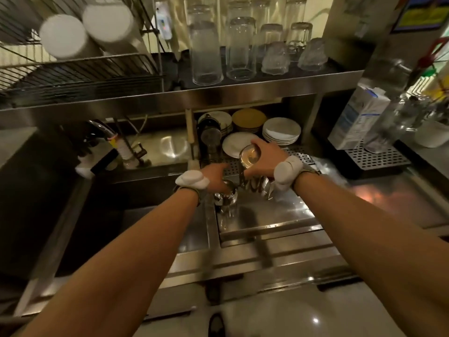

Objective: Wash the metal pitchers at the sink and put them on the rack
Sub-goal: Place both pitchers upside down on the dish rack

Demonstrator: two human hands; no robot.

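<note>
My right hand (263,158) grips a small metal pitcher (249,156), tilted with its mouth toward me, above the steel counter. My left hand (217,177) reaches down onto a second metal pitcher (226,197) standing on the counter, fingers curled over its rim. A third shiny metal pitcher (263,189) stands just right of it, below my right hand. The sink (104,215) lies dark at the left, with the faucet (107,132) behind it. A wire dish rack (80,74) sits on the shelf at the upper left.
Upturned glasses (240,47) fill the upper shelf. Stacked plates (281,130) and saucers sit under it, behind a perforated drip tray (301,156). A carton (357,117) and a second perforated tray (379,159) stand at the right. White cups (63,36) lie in the rack.
</note>
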